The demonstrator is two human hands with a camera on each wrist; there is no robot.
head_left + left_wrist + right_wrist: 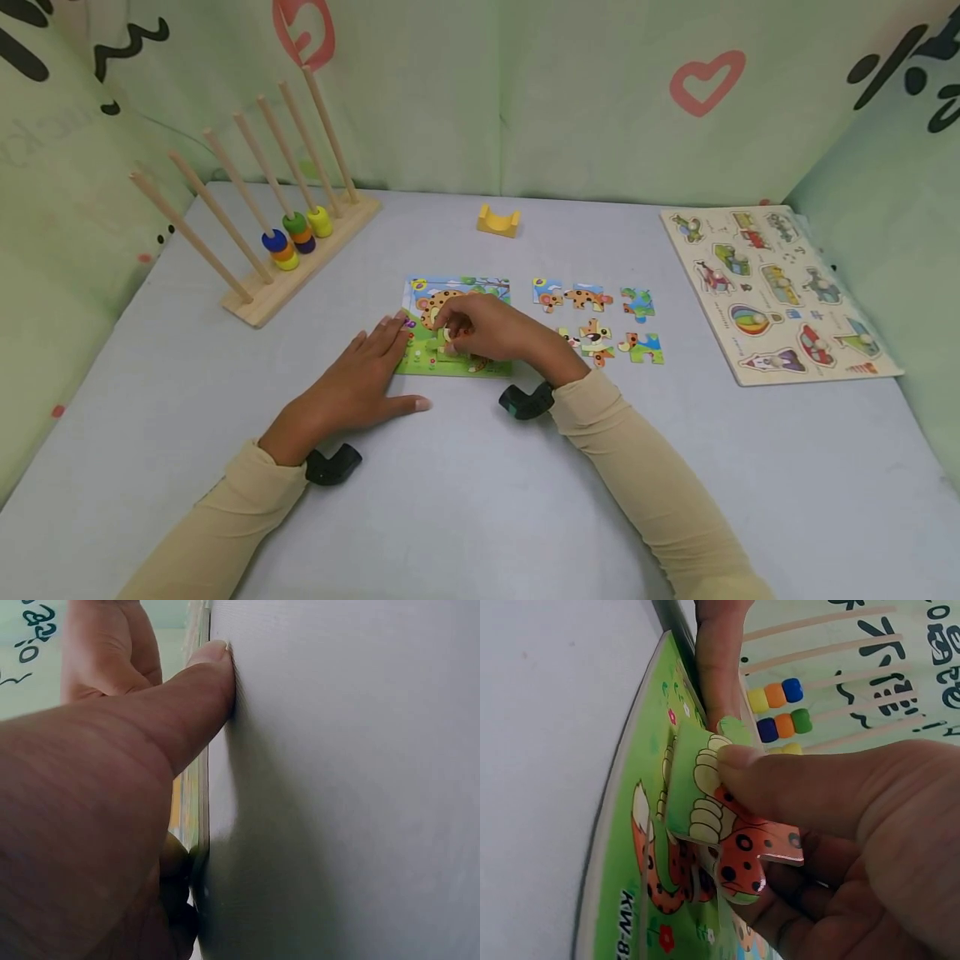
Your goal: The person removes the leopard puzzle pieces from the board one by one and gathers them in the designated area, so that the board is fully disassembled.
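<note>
A colourful puzzle board (420, 365) with a spotted cartoon animal lies flat on the table. My left hand (348, 379) rests at its left side, fingers extended over that edge and thumb stretched out on the table. Over the board, my right hand (491, 329) pinches a puzzle piece (742, 840) between thumb and fingers. Pale paws and orange, black-spotted fur on green show on the piece, which is tilted just above the board's printed picture in the right wrist view. My right hand hides part of the board from the head view.
Several loose puzzle pieces (596, 329) lie right of the board. A wooden peg stand (258, 308) with coloured beads stands at the back left. Behind the board is a yellow curved block (498, 223). A wooden picture board (757, 325) lies at the right.
</note>
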